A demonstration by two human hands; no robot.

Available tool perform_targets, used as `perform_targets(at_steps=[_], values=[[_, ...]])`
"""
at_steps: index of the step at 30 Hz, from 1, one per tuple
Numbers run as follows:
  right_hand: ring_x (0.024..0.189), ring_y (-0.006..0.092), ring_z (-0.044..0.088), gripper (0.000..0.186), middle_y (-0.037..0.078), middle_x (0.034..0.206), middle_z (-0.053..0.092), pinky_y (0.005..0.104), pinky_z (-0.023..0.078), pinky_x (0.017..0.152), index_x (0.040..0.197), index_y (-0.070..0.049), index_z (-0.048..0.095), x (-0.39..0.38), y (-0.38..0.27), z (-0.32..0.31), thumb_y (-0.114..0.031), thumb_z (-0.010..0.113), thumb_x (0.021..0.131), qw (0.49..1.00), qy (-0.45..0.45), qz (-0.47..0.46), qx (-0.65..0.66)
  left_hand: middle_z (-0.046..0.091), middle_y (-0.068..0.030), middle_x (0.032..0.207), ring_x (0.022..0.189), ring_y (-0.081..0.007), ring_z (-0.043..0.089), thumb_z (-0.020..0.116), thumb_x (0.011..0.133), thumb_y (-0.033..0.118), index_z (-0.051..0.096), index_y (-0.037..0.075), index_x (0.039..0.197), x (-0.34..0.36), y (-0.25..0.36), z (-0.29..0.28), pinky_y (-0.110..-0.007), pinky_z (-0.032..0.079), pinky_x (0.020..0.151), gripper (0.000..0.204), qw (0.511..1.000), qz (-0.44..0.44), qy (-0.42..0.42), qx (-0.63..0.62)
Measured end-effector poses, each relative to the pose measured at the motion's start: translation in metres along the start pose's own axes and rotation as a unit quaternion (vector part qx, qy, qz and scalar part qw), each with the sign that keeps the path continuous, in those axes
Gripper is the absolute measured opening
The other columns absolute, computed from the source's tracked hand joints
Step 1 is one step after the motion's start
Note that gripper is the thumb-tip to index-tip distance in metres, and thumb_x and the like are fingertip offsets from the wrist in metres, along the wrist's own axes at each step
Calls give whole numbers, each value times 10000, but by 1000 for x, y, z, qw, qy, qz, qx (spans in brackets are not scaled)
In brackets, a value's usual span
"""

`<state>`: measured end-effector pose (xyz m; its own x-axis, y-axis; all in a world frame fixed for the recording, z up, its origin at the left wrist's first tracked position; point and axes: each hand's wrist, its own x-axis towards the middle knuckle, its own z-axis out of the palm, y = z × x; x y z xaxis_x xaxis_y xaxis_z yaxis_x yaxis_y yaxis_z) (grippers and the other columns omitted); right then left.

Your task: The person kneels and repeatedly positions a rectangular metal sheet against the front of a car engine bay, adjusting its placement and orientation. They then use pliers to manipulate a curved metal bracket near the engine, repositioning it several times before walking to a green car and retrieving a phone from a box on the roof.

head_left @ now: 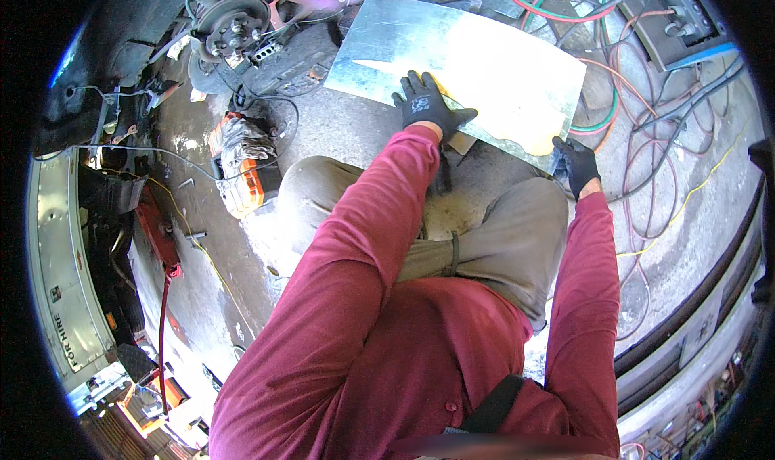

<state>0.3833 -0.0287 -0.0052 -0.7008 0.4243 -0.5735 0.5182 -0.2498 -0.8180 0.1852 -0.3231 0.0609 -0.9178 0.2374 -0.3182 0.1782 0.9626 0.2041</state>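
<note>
A shiny flat metal sheet (484, 52) lies tilted in front of my knees, its right part washed out by glare. My left hand (428, 109), in a black glove, rests on its near edge with the fingers spread and the thumb pointing right. A yellow edge or patch (444, 89) shows beside those fingers; I cannot tell whether it is a separate piece or a reflection. At the sheet's near right corner, my gloved right hand (578, 165) pinches the edge between thumb and fingers.
A wheel hub with brake disc (232, 26) is at the far left. Nearer stand an orange and grey case (242, 173) and a red jack (156, 227). Tangled hoses and cables (638, 133) spread over the floor at right, below a grey machine (674, 24) with cable sockets.
</note>
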Motion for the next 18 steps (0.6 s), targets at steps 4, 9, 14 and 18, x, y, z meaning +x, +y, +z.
perform_targets(at_steps=[4, 9, 14, 18], values=[[576, 98, 540, 242, -32, 720, 619, 283, 440, 545, 919, -94, 738, -2, 2, 0, -310, 848, 910, 999, -1, -13, 39, 128, -273, 1749, 1637, -413, 88, 763, 701, 833, 193, 5, 1679, 1, -2, 4, -582, 104, 1309, 1402, 1000, 3, 7, 8], [627, 82, 528, 225, -46, 764, 637, 290, 440, 591, 937, -90, 760, 0, 3, 0, -308, 813, 941, 999, 9, 0, -35, 127, -267, 1753, 1641, -406, 81, 744, 705, 842, 179, 10, 1684, 1, 1, 4, -573, 86, 1311, 1403, 1000, 2, -7, 17], [760, 189, 685, 496, 113, 979, 770, 356, 565, 716, 1178, 47, 766, 4, 6, -1, -377, 795, 922, 997, 4, -11, -77, 125, -275, 1749, 1635, -420, 112, 753, 705, 836, 168, 14, 1683, 0, 8, -1, -577, 133, 1306, 1406, 999, -13, -10, 38], [862, 250, 717, 617, 162, 1046, 784, 400, 565, 829, 1197, 71, 755, 11, 8, -2, -470, 789, 901, 987, 60, -2, -152, 119, -270, 1752, 1637, -415, 107, 760, 709, 824, 167, 31, 1687, -1, 9, -3, -564, 136, 1311, 1392, 999, -13, -16, 36]])
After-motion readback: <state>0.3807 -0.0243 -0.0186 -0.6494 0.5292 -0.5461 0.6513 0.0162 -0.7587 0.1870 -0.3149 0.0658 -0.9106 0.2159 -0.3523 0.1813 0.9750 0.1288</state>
